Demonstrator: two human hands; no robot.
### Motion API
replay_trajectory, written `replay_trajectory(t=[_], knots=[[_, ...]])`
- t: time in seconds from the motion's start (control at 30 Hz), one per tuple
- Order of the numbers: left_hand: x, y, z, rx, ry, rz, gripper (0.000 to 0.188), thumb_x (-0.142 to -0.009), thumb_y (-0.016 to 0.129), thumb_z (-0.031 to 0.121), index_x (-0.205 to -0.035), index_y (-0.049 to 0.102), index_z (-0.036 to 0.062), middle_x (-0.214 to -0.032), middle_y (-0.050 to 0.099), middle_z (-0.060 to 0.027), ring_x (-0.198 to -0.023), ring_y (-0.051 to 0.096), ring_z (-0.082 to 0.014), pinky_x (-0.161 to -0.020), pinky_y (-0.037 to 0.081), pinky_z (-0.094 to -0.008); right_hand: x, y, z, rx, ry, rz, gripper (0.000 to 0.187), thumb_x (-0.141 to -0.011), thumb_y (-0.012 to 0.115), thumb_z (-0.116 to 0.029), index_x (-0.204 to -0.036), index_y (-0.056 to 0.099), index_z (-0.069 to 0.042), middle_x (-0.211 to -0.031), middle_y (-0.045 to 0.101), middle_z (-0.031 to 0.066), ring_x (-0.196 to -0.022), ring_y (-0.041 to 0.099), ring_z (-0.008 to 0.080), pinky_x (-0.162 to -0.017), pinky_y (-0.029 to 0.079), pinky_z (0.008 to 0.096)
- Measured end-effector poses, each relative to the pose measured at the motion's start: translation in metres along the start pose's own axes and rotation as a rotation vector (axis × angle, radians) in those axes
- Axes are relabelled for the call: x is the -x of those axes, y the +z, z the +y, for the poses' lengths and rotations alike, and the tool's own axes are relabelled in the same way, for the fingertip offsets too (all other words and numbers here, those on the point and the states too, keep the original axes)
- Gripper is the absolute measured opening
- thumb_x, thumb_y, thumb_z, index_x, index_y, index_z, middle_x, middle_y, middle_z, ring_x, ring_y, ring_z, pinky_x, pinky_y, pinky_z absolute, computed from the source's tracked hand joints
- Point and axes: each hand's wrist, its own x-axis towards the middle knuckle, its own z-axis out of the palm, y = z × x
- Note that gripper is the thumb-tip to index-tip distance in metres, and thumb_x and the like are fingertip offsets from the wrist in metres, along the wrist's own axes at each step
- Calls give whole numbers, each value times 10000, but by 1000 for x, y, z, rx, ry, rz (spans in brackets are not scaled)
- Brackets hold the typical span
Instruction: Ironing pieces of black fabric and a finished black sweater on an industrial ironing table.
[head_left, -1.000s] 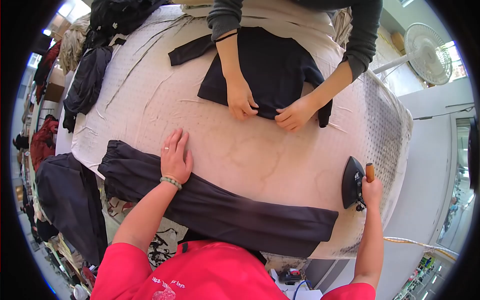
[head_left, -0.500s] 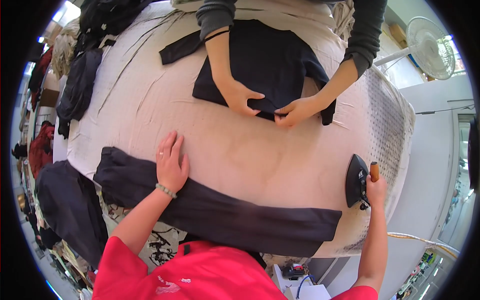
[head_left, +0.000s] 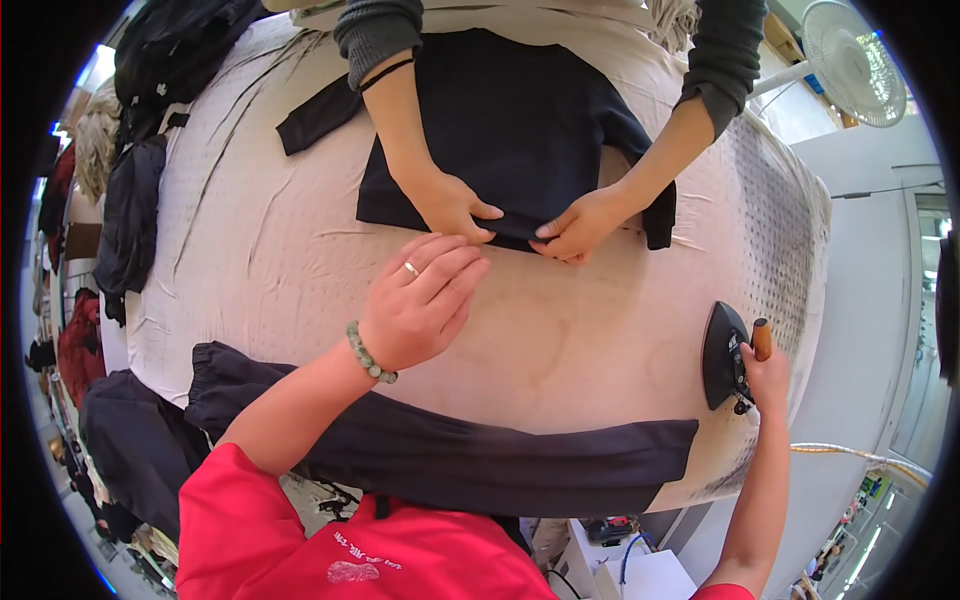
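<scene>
My left hand point(head_left: 425, 300) is raised above the padded ironing table point(head_left: 560, 330), fingers outstretched with nothing in them, just short of a co-worker's hands. My right hand point(head_left: 768, 380) grips the wooden handle of a black iron point(head_left: 720, 355) at the table's right side. Along the near edge lies a dark trouser leg point(head_left: 480, 455), smoothed flat, its elasticated end at the left. Across from me, a black sweatshirt point(head_left: 510, 130) is spread out. The co-worker's left hand point(head_left: 575, 228) and right hand point(head_left: 450, 205) pinch its hem.
Dark garments point(head_left: 130, 215) hang over the table's left edge, and more dark cloth point(head_left: 140, 440) lies beside it at near left. A white fan point(head_left: 855, 60) stands at the far right. A hose point(head_left: 860, 455) runs off to the right of my forearm.
My left hand has lifted off the trouser leg and moved right and away from me, toward the sweatshirt hem. My right hand stays on the iron. The view has shifted slightly.
</scene>
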Motion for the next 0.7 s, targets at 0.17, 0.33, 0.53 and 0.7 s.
replay_trajectory(t=[0.17,0.33,0.53,0.7], knots=[[-12,-6,-8,-65,91,-62,346,-779,701,17,-1125,692,4,-1143,660,-91,-1100,647,-274,-940,531,-424,43,-27,-105,33,-532,515,467,-857,787,-196,-1276,652,-41,-1239,669,165,-1100,643,362,-958,524,456],[-20,-6,-17,-33,78,-74,344,-778,729,24,-1120,694,15,-1134,660,-83,-1094,646,-272,-940,514,-410,58,9,-277,-279,-1140,404,462,-772,780,-5,-1222,675,-19,-1247,675,129,-1185,641,326,-1073,495,466],[-23,-15,-42,-12,-91,-65,360,-786,751,-6,-1142,702,25,-1147,675,-101,-1112,647,-319,-940,517,-429,25,27,-327,-347,-1053,443,431,-806,762,-51,-1220,648,-25,-1193,664,100,-1187,617,301,-1096,465,463],[-73,-2,-54,-9,19,-12,371,-822,737,12,-1188,676,28,-1185,677,-113,-1166,629,-343,-986,520,-444,-19,44,-358,-92,-1115,440,425,-823,785,-117,-1216,653,-25,-1184,686,107,-1189,623,299,-1096,455,440]])
